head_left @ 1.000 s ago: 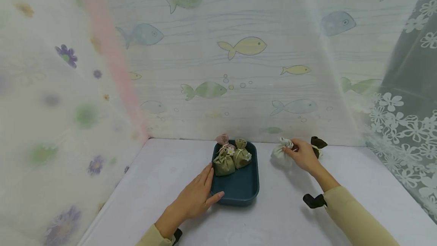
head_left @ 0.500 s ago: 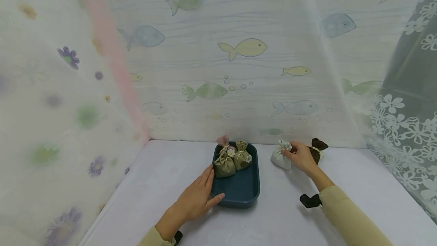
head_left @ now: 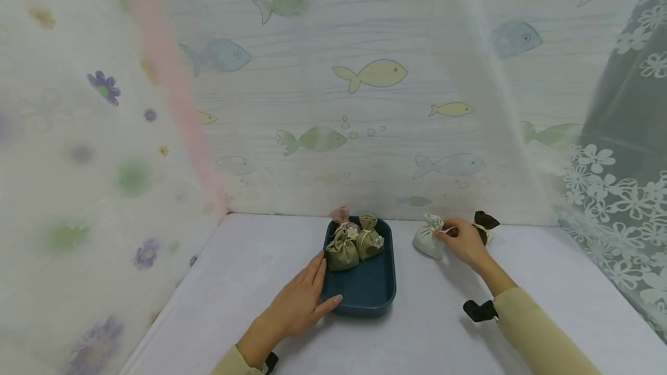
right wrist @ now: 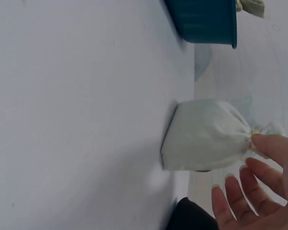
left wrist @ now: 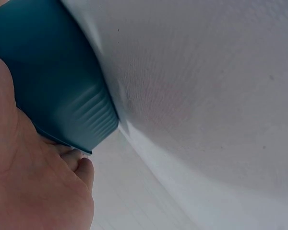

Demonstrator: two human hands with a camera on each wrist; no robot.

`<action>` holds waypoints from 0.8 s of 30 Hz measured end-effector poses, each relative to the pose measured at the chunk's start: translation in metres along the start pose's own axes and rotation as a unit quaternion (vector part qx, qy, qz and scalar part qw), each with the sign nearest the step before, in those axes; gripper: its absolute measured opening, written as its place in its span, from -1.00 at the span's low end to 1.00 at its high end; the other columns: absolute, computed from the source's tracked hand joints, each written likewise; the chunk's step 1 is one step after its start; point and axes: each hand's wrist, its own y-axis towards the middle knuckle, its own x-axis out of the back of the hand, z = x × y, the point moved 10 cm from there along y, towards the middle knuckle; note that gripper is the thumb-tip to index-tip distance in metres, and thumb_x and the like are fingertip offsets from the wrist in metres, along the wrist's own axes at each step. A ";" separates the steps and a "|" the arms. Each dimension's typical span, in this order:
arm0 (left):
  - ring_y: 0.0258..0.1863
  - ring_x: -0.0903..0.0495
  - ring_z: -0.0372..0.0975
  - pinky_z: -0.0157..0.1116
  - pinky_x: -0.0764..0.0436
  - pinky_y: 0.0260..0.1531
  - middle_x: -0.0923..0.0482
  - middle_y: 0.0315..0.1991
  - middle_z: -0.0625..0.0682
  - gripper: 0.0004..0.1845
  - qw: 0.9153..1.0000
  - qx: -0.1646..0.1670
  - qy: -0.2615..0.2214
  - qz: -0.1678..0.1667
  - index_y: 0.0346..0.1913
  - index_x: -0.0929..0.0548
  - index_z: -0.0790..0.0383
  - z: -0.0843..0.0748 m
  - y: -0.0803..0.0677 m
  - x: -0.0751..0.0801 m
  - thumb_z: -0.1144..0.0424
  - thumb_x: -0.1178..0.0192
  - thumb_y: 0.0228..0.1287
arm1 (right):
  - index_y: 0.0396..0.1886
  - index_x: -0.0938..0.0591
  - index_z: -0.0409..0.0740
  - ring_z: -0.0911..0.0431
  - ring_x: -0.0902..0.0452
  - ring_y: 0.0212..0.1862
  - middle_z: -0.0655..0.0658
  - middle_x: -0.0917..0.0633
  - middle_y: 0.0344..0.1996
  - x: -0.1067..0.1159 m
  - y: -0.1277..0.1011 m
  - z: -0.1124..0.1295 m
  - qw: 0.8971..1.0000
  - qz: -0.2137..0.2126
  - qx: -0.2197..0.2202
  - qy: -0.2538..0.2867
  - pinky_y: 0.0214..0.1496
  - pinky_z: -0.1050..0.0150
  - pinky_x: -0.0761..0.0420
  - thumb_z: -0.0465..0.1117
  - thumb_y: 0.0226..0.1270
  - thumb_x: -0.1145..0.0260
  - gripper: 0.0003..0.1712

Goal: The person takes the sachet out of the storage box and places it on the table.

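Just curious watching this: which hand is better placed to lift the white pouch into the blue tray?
Probably the right hand: its fingertips already pinch the white pouch at its tied neck. The left hand rests against the blue tray.

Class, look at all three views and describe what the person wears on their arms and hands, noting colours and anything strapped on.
Both arms wear long pale yellow-beige sleeves that end at the wrist. The left hand and right hand are bare: no gloves, rings or watch show. A small black device sits at the right wrist below the cuff, and another black piece shows at the left wrist. No cables or markings are visible.
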 end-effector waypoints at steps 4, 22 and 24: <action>0.62 0.05 0.02 0.01 -0.21 0.50 0.18 0.66 0.25 -0.01 1.000 0.001 -0.001 -0.002 0.61 -0.01 0.44 0.001 0.000 -0.001 -0.38 0.22 0.55 | 0.04 -0.66 -0.43 -0.09 -0.64 -0.12 -0.34 -0.71 -0.10 0.008 -0.007 0.000 1.000 -0.014 0.013 0.003 -0.23 0.29 -0.58 -0.24 0.42 -0.40 -0.65; 0.62 0.03 0.04 0.02 -0.21 0.50 0.17 0.65 0.27 0.00 1.000 0.002 -0.005 -0.001 0.61 -0.02 0.44 -0.001 -0.001 0.001 -0.39 0.21 0.54 | -0.01 -0.68 -0.41 0.03 -0.60 -0.15 -0.28 -0.65 -0.10 0.028 -0.038 0.017 0.999 -0.018 0.049 0.002 -0.21 0.41 -0.59 -0.27 0.39 -0.43 -0.69; 0.62 0.04 0.04 0.02 -0.20 0.50 0.17 0.65 0.27 0.00 1.000 0.001 -0.005 -0.003 0.61 -0.02 0.45 -0.001 0.000 0.002 -0.39 0.21 0.54 | 0.00 -0.68 -0.40 0.03 -0.60 -0.14 -0.28 -0.65 -0.08 0.029 -0.041 0.020 0.998 -0.019 0.052 0.004 -0.19 0.42 -0.59 -0.26 0.39 -0.43 -0.69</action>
